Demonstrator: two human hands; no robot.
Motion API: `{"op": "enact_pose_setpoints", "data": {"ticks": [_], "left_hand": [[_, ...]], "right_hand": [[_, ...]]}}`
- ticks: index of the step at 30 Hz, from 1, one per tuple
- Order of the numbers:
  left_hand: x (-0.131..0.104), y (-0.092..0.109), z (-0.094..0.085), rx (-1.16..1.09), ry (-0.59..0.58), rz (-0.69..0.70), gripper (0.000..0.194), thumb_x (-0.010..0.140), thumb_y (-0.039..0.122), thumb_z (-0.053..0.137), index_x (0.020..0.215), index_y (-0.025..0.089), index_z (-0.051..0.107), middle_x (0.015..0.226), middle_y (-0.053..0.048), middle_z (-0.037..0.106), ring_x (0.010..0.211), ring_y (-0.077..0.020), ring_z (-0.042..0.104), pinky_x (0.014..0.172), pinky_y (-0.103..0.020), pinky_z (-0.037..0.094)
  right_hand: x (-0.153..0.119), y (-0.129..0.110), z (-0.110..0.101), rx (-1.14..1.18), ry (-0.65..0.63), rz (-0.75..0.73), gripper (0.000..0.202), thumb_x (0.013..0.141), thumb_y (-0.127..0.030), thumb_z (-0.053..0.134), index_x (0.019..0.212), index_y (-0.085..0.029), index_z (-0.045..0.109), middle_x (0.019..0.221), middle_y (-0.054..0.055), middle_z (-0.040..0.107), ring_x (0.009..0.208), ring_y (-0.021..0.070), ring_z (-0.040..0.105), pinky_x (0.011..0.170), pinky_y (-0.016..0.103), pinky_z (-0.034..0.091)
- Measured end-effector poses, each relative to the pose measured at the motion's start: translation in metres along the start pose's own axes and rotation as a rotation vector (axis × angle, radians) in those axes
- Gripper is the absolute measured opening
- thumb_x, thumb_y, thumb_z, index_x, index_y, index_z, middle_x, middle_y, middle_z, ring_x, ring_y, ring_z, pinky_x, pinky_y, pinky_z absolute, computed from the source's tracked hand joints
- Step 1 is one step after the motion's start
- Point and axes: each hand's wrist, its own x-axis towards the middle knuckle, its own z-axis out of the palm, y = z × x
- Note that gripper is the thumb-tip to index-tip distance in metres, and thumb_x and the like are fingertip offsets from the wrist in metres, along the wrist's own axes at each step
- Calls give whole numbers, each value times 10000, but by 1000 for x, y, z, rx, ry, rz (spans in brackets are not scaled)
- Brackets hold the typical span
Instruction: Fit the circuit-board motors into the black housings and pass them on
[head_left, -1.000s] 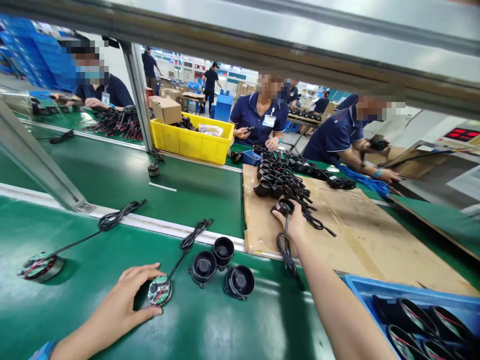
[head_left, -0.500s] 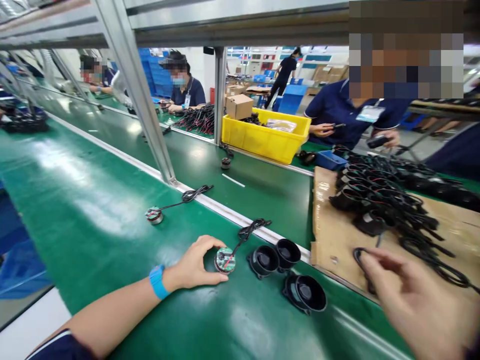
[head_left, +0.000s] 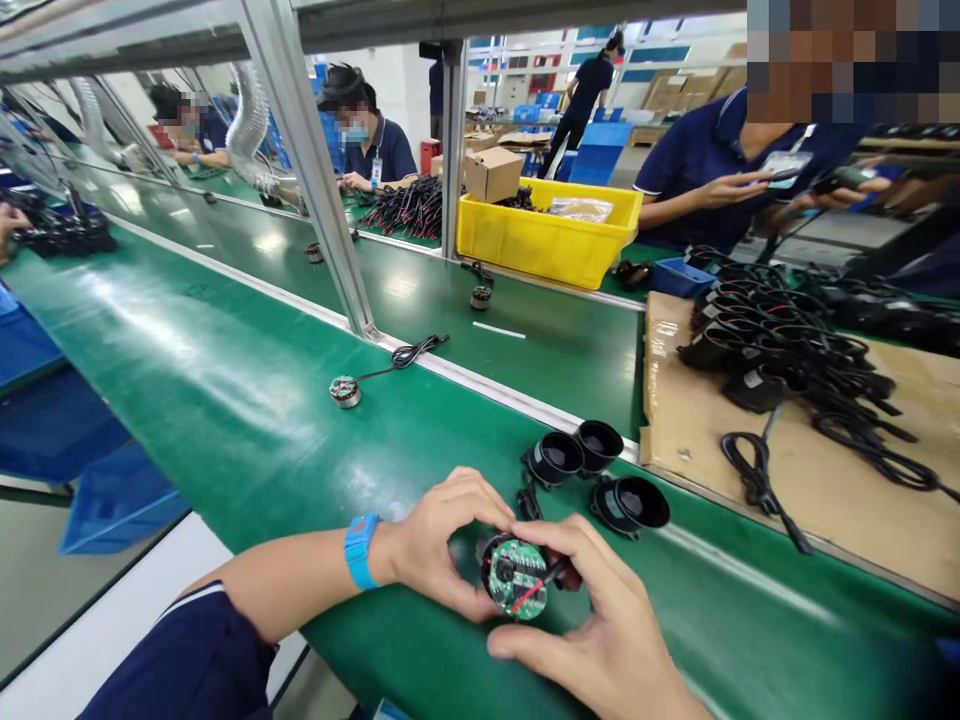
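Near the front of the green bench, my left hand [head_left: 457,540] grips a round motor with a green circuit board [head_left: 517,580] by its left side. My right hand [head_left: 592,610] is curled around the right side, its fingers at the red and black wires; whether it grips the wire or the motor is hard to tell. The board faces up toward the camera. Part of the black cable [head_left: 529,498] shows behind the fingers. Black round housings [head_left: 630,503] stand just beyond my right hand. Another motor with a board [head_left: 345,391] and coiled cable lies farther left.
A metal post [head_left: 315,170] rises from the white rail [head_left: 487,385]. Cardboard [head_left: 705,450] at right bears many black housings and cables. Behind are a yellow bin [head_left: 547,240], a blue tray [head_left: 679,277] and several people at work. Blue bins [head_left: 120,495] stand at lower left.
My right hand has left the cable over the cardboard and come to the motor. My left hand has closed on the motor and brought it nearer. The view has shifted.
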Motion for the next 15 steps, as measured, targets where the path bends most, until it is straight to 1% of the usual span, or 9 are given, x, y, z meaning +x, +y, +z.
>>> {"op": "enact_pose_setpoints", "data": {"ticks": [4,6,10,12,15], "left_hand": [[-2,7,4,-47,-38,-6,595,737,580,799,1152,209,588,954,-79,725,870,-228,718,813,-370,496],[-4,11,6,-82,-73,-13,580,747,582,796,1145,211,594,950,-80,727,885,-237,724,823,-374,493],[-10,16,12,-77,-160,-56,593,748,624,776,1139,221,585,955,-82,734,907,-257,729,860,-389,481],[-13,18,16,-54,-217,-98,608,748,650,757,1140,223,575,952,-84,736,923,-266,728,890,-398,472],[-15,23,22,-57,-268,-128,603,761,661,735,1141,222,570,944,-87,736,945,-272,727,918,-403,470]], "right_hand": [[-13,-15,2,-41,87,-35,613,747,-604,792,1174,-203,612,834,20,640,665,136,631,531,228,521],[-17,-20,2,-68,122,-52,575,763,-595,783,1135,-192,613,785,11,634,625,134,622,516,232,518],[-26,-27,-1,-105,156,-46,547,776,-633,751,1072,-194,612,697,-17,623,535,118,597,468,225,492],[-33,-29,-3,-105,152,-41,535,794,-629,739,1079,-196,605,668,-33,627,491,104,582,460,218,487],[-44,-31,-3,-140,202,-73,498,835,-576,733,1124,-200,581,588,-75,598,422,87,542,467,212,489]]}}
